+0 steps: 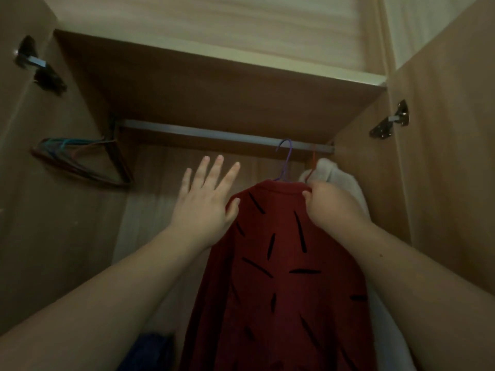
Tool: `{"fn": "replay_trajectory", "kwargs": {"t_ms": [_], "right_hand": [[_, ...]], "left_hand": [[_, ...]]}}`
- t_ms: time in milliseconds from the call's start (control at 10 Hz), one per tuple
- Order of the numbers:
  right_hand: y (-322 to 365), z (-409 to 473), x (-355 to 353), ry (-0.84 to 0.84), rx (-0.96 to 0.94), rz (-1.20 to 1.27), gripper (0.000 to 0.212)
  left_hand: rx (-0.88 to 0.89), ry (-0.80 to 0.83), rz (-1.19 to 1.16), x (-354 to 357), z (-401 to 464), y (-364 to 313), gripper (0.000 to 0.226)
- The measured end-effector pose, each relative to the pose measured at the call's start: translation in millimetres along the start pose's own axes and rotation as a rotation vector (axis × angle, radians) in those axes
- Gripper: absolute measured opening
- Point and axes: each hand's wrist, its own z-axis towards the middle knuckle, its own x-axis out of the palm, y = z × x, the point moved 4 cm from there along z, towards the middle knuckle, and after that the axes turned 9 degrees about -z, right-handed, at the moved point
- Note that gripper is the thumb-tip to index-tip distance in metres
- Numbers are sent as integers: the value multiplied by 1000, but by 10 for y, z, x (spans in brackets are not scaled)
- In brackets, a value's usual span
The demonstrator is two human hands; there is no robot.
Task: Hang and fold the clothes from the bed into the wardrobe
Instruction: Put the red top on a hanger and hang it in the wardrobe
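Red garment [281, 277] with black dash marks hung on purple hanger [285, 162], hook over metal rail [214, 133] inside open wardrobe [214, 84], toward right end of rail. Left hand [206, 196] at garment's left shoulder, four fingers spread and straight, pointing up past the fabric, thumb touching shoulder edge. Right hand [329, 207] on garment's right shoulder just beside the collar, fingers curled, gripping the fabric there; thumb tip visible at the neckline. Garment between the two hands, draped down between both forearms toward bottom of view. White garment [340, 175] on orange hanger [312, 163] just right of the red one, partly hidden behind right hand, touching or nearly touching the wardrobe's right wall. Bunch of spare hangers [83, 162] seen at far left end of rail, well apart from the hands. Dark blue cloth [150, 352] low in wardrobe under left forearm, too dim to identify. Door hinges [391, 120] visible on both open doors.
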Motion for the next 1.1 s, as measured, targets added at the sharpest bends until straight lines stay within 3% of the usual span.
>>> {"fn": "replay_trajectory", "kwargs": {"t_ms": [300, 400, 600, 700, 800, 900, 1100], "right_hand": [[-273, 1076, 672, 10, 60, -65, 26], [60, 1069, 602, -11, 44, -130, 14], [154, 1672, 842, -34, 78, -168, 19], [208, 1847, 991, -6, 92, -229, 16], [254, 1910, 1193, 89, 74, -258, 26], [221, 1798, 1288, 54, 39, -337, 19], [253, 1602, 1021, -66, 0, -497, 32]], "left_hand": [[50, -74, -83, 861, 764, 325, 70], [70, -76, -109, 1149, 993, 454, 69], [83, -77, -123, 1565, 1254, 743, 69], [101, -98, -132, 1713, 1339, 852, 69], [95, -113, -150, 1866, 1365, 932, 69], [92, -105, -202, 2056, 1301, 944, 67], [92, -44, -364, 2317, 1140, 683, 69]]}}
